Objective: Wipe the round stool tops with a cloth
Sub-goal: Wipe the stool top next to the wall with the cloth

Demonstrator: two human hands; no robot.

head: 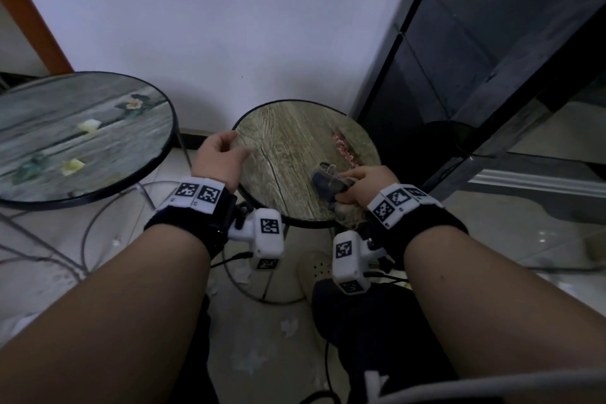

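A small round stool (pixel 288 147) with a wood-grain top and a pink flower print stands in the middle, near the wall. My left hand (pixel 218 157) grips its left rim, fingers curled over the edge. My right hand (pixel 367 185) is shut on a crumpled grey-blue cloth (pixel 329 182), pressed on the top near its front right edge. A larger round stool (pixel 65 134) with a grey plank and flower print stands to the left, apart from both hands.
A dark glass cabinet (pixel 475 75) stands close on the right. A white wall (pixel 229 26) is right behind the stools. Thin wire stool legs (pixel 98 233), cables, a beige slipper (pixel 311 269) and paper scraps lie on the tiled floor below.
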